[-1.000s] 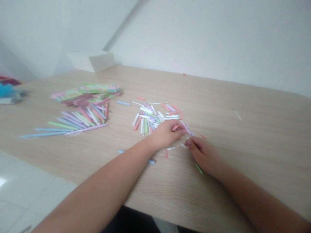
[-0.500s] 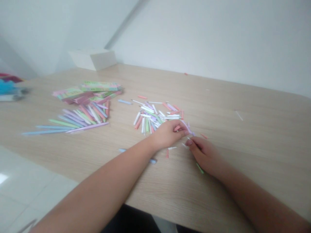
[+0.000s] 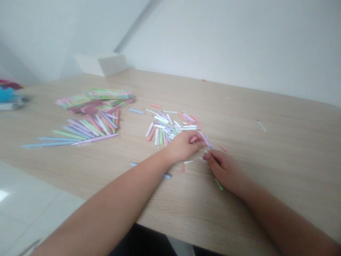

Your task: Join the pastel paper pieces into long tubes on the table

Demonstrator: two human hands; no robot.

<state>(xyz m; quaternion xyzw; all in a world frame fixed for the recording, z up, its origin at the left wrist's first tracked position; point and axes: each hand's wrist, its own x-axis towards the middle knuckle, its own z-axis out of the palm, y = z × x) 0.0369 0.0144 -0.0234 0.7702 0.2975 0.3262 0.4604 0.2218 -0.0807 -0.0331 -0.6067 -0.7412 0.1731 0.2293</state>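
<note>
My left hand (image 3: 185, 144) is closed in a pinch at the right side of a pile of short pen parts (image 3: 161, 137), white, coral, green and lilac. A coral piece (image 3: 194, 139) shows within the curl of its fingers, and a lilac piece (image 3: 205, 138) lies along the fingertips; what the pinch itself grips is unclear. Just in front of it, my right hand (image 3: 225, 167) pinches a thin white stick (image 3: 206, 152), like a pen refill, its tip close to the left fingertips. A green piece (image 3: 218, 184) is under the right hand's edge.
Pastel pens (image 3: 87, 129) lie fanned out at the left, with green and pink packets (image 3: 106, 95) behind them. A white box (image 3: 103, 65) stands by the wall. Loose pieces dot the wooden table (image 3: 290, 160), including a white stick (image 3: 262, 126). The table's front edge is near my body.
Hardly anything differs. Both hands hold nearly the same pose, with the fingertips close together, and the view has shifted very slightly.
</note>
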